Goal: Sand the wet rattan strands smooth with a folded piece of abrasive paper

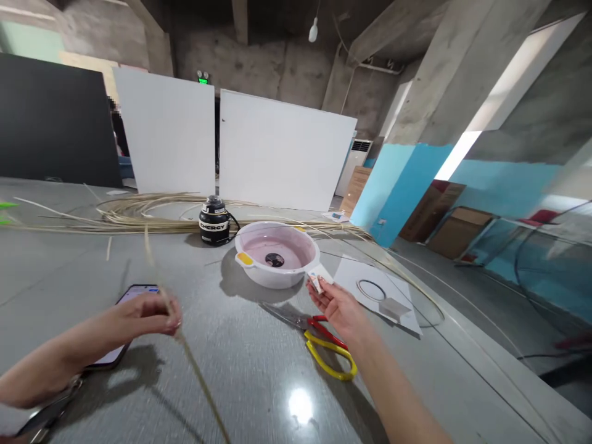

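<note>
My left hand [143, 314] pinches a long, thin, pale strip [201, 376], like split bamboo or rattan, which slants down toward the near edge of the view. Under that hand lies a phone [111, 356] with its screen lit. My right hand [340, 307] grips a small white printed piece [315, 281], perhaps a folded wrapper; its kind is unclear. This piece is close to the right rim of a white and pink plastic basin [275, 279]. Scissors [329, 356] with red and yellow handles rest on the table beside and below my right hand, blades pointing left.
A black bottle [214, 226] stands left of the basin. Behind it, coiled pale strips [124, 214] spread across the grey table [240, 382]. To the right, white paper [349, 274] carries a dark ring [371, 290] and a grey piece [393, 309]. White panels [282, 151] stand behind the table.
</note>
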Motion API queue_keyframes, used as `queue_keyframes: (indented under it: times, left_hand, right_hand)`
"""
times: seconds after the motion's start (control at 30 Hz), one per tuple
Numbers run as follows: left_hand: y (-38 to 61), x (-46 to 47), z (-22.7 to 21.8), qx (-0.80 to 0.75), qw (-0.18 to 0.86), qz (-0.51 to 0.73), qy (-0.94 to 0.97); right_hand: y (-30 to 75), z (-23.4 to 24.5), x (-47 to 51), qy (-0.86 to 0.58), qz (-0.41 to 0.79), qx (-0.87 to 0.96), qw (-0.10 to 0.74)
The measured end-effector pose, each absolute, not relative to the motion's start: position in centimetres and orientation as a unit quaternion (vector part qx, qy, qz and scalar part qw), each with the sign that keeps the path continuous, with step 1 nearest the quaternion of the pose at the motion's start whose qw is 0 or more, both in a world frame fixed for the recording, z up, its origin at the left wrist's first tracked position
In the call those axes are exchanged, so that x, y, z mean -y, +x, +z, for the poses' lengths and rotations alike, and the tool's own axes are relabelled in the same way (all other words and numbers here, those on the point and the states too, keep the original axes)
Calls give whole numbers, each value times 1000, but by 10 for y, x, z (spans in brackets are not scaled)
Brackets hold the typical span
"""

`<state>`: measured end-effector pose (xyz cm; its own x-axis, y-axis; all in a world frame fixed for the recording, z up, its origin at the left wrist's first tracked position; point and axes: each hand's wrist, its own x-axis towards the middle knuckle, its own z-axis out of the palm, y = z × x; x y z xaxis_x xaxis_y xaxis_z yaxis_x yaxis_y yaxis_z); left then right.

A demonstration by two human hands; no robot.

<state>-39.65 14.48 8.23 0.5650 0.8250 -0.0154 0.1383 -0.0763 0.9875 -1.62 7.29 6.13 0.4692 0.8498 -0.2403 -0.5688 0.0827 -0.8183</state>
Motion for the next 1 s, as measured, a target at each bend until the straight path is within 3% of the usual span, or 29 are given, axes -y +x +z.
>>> queue_keyframes:
  times: [0.1,0.43,0.8,1.0]
  left_hand:
    - [-376,-148,95,-306,603,189,712]
    - [-332,-139,86,-263,639,132,710]
    - [-311,-131,92,-187,702,97,681]
    - [-308,-131,79,-177,740,54,647]
  right_hand:
    - [-42,60,-74,-433,548,219,682]
    - [-110,76,-87,-388,607,355,596]
    - [-133,89,-98,-360,635,371,575]
    - [-131,91,-94,-412,617,385,549]
